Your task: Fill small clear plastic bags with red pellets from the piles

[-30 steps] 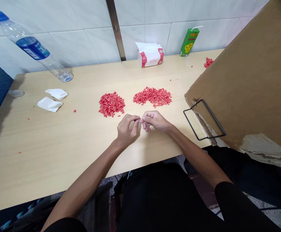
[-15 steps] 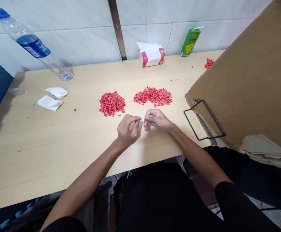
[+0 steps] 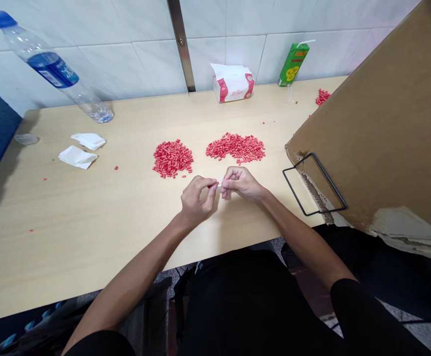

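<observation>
My left hand (image 3: pixel 197 199) is closed in a pinch, thumb against fingertips, above the table's near half. Facing it, my right hand (image 3: pixel 243 184) is also pinched, its other fingers curled. The fingertips of both hands nearly meet. A tiny whitish bit (image 3: pixel 219 185) shows between them; what each pinch holds is too small and covered to name. Just beyond my left hand lies a round heap of small red cylindrical pieces (image 3: pixel 172 158). A wider heap of the same red pieces (image 3: pixel 235 147) lies behind my right hand.
A brown cardboard box (image 3: pixel 371 123) with a black wire frame (image 3: pixel 330 183) stands at right. Along the tiled wall are a plastic bottle (image 3: pixel 57 71), a tissue pack (image 3: pixel 233 84) and a green drink carton (image 3: pixel 293 64). White tissues (image 3: pixel 77 157) lie at left on the table (image 3: pixel 126 247).
My fingertips have come slightly closer together. A red spot seen earlier at my right fingertips is now covered. The heaps have not changed.
</observation>
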`<state>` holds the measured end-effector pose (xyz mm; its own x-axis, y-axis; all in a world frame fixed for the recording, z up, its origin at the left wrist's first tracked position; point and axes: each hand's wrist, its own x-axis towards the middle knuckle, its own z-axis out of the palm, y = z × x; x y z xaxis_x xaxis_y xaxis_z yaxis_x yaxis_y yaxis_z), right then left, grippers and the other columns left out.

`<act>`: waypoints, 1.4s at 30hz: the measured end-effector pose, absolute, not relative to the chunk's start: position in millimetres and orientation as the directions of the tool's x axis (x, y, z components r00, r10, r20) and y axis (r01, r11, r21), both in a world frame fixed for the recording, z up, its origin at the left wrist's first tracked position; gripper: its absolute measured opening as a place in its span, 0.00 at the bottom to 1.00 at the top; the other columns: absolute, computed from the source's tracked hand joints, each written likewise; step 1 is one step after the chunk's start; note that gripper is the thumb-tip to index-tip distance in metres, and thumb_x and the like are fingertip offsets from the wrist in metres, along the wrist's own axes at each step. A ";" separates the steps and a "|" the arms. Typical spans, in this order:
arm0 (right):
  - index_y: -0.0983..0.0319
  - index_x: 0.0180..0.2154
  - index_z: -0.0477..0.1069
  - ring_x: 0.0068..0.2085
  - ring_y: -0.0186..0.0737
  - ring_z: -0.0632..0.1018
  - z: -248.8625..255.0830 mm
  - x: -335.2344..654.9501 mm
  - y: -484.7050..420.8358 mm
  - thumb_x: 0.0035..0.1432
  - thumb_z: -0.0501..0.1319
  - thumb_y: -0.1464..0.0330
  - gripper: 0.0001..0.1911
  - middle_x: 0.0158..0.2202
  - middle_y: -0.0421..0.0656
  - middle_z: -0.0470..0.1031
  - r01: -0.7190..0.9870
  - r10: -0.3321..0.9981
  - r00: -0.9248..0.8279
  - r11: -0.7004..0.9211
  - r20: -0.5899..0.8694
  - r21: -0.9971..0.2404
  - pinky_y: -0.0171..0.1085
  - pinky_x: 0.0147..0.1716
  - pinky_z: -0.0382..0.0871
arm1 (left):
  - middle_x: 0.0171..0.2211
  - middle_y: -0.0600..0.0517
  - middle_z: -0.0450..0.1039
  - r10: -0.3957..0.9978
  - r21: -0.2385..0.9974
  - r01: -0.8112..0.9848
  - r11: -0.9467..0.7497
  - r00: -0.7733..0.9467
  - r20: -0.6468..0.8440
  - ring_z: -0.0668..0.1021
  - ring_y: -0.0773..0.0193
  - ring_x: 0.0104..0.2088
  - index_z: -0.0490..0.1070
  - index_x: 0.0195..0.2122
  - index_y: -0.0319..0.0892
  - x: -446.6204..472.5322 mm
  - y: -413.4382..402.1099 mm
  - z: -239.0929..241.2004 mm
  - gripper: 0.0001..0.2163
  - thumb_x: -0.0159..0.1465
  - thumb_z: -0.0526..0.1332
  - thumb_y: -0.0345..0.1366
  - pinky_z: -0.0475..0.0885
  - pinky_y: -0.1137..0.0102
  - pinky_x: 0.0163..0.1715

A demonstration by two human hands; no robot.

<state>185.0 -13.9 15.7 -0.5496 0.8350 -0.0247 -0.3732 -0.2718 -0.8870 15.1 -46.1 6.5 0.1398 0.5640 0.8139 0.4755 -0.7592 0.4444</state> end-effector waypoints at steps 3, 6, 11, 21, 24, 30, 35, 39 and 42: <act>0.66 0.26 0.68 0.21 0.35 0.79 14.1 185.0 -13.8 0.43 0.74 0.62 0.18 0.22 0.41 0.79 -0.372 0.837 -0.547 -0.261 -0.017 -0.891 0.31 0.19 0.73 | 0.33 0.51 0.76 0.558 0.432 0.487 -0.759 0.145 0.817 0.77 0.66 0.31 0.67 0.43 0.43 15.2 -45.9 6.9 0.12 0.59 0.61 0.24 0.73 0.69 0.31; 0.66 0.27 0.68 0.22 0.35 0.79 11.9 184.8 -13.3 0.43 0.74 0.62 0.19 0.22 0.40 0.78 -0.363 0.840 -0.543 -0.256 -0.020 -0.896 0.31 0.20 0.73 | 0.32 0.52 0.75 0.554 0.418 0.491 -0.764 0.168 0.815 0.76 0.66 0.30 0.67 0.42 0.43 15.2 -45.9 7.2 0.12 0.59 0.61 0.24 0.73 0.70 0.30; 0.66 0.26 0.69 0.21 0.34 0.78 9.4 184.4 -12.8 0.43 0.73 0.60 0.19 0.21 0.40 0.78 -0.329 0.848 -0.530 -0.231 -0.024 -0.916 0.31 0.20 0.73 | 0.31 0.52 0.75 0.541 0.387 0.500 -0.774 0.206 0.816 0.75 0.67 0.29 0.67 0.42 0.43 15.1 -45.5 8.0 0.12 0.59 0.60 0.23 0.73 0.71 0.30; 0.65 0.27 0.71 0.21 0.34 0.78 8.0 181.7 -13.3 0.41 0.74 0.61 0.18 0.20 0.40 0.77 -0.287 0.895 -0.446 -0.163 -0.018 -0.944 0.32 0.21 0.73 | 0.28 0.53 0.73 0.591 0.394 0.561 -0.728 0.223 0.775 0.74 0.67 0.27 0.68 0.40 0.42 14.3 -44.0 8.7 0.08 0.60 0.60 0.26 0.72 0.71 0.30; 0.66 0.30 0.72 0.24 0.35 0.79 7.5 182.6 -12.4 0.41 0.74 0.62 0.18 0.23 0.41 0.79 -0.256 0.883 -0.465 -0.208 -0.068 -0.944 0.32 0.24 0.74 | 0.30 0.52 0.74 0.617 0.416 0.572 -0.707 0.209 0.759 0.75 0.67 0.28 0.68 0.39 0.42 13.9 -43.7 8.4 0.07 0.60 0.60 0.27 0.72 0.71 0.31; 0.66 0.35 0.73 0.29 0.37 0.81 8.4 186.3 -11.6 0.44 0.73 0.61 0.19 0.27 0.44 0.80 -0.240 0.860 -0.503 -0.233 -0.084 -0.942 0.34 0.29 0.76 | 0.29 0.52 0.74 0.641 0.450 0.559 -0.697 0.203 0.741 0.74 0.67 0.28 0.69 0.38 0.41 14.0 -43.4 9.0 0.06 0.60 0.60 0.26 0.71 0.71 0.31; 0.65 0.34 0.69 0.28 0.37 0.82 11.6 187.0 -11.8 0.43 0.73 0.61 0.21 0.27 0.43 0.81 -0.257 0.858 -0.504 -0.252 -0.093 -0.933 0.34 0.28 0.76 | 0.30 0.52 0.75 0.652 0.478 0.529 -0.701 0.206 0.729 0.76 0.68 0.29 0.70 0.36 0.40 12.2 -42.7 11.3 0.05 0.60 0.60 0.26 0.72 0.72 0.32; 0.65 0.31 0.69 0.27 0.37 0.81 10.0 187.9 -10.2 0.43 0.73 0.59 0.20 0.25 0.43 0.80 -0.255 0.866 -0.494 -0.228 -0.077 -0.940 0.34 0.26 0.76 | 0.30 0.53 0.76 0.699 0.561 0.473 -0.679 0.185 0.691 0.78 0.68 0.30 0.71 0.36 0.41 11.1 -42.6 12.0 0.03 0.61 0.61 0.28 0.72 0.73 0.32; 0.66 0.32 0.71 0.26 0.38 0.81 8.6 189.1 -8.8 0.44 0.73 0.59 0.20 0.25 0.43 0.80 -0.252 0.865 -0.497 -0.221 -0.070 -0.942 0.34 0.25 0.76 | 0.31 0.52 0.77 0.752 0.635 0.451 -0.627 0.138 0.645 0.79 0.68 0.30 0.72 0.36 0.41 11.1 -42.6 11.1 0.03 0.61 0.63 0.31 0.73 0.73 0.30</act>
<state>189.1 -8.8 8.6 -0.4973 0.8647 -0.0699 -0.2517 -0.2209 -0.9423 11.1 -42.6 11.1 0.1378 0.7520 0.6446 0.4506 -0.6272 0.6353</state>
